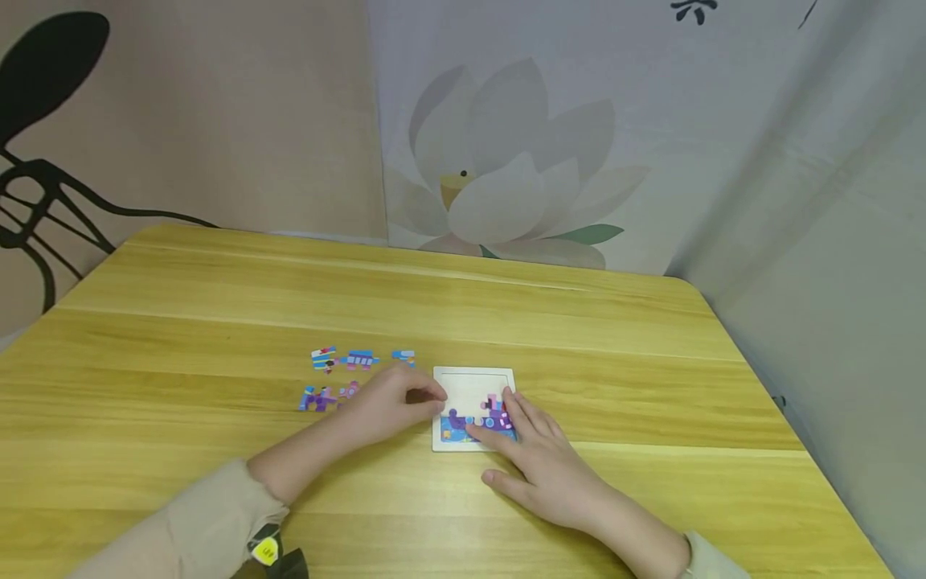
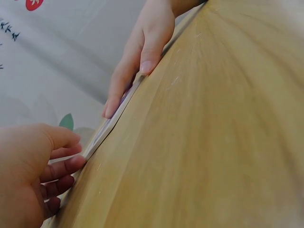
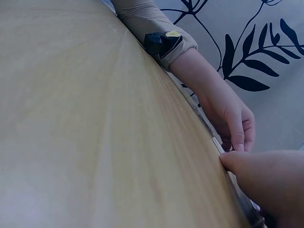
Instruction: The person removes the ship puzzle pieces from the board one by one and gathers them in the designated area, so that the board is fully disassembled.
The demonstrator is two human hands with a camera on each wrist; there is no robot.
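Observation:
A small square puzzle board (image 1: 463, 392) with a pale rim lies on the table. Blue and purple pieces (image 1: 477, 430) fill its lower part, and a few more rise at the right side. My left hand (image 1: 394, 402) is at the board's left edge, its fingers loosely bent, fingertips right at the rim (image 2: 97, 142) in the left wrist view. No piece shows between them. Across the board's right side lies my right hand (image 1: 546, 466), fingers spread and mostly straight, index fingertip on the fitted pieces. Its thumb is stretched out below the board's lower edge.
Several loose puzzle pieces (image 1: 359, 359) in blue, pink and purple lie left of the board, some partly hidden behind my left hand. The wooden table (image 1: 615, 338) reaches back to a curtain (image 1: 506, 121) printed with a flower. A dark device (image 1: 271, 551) is strapped at the left sleeve.

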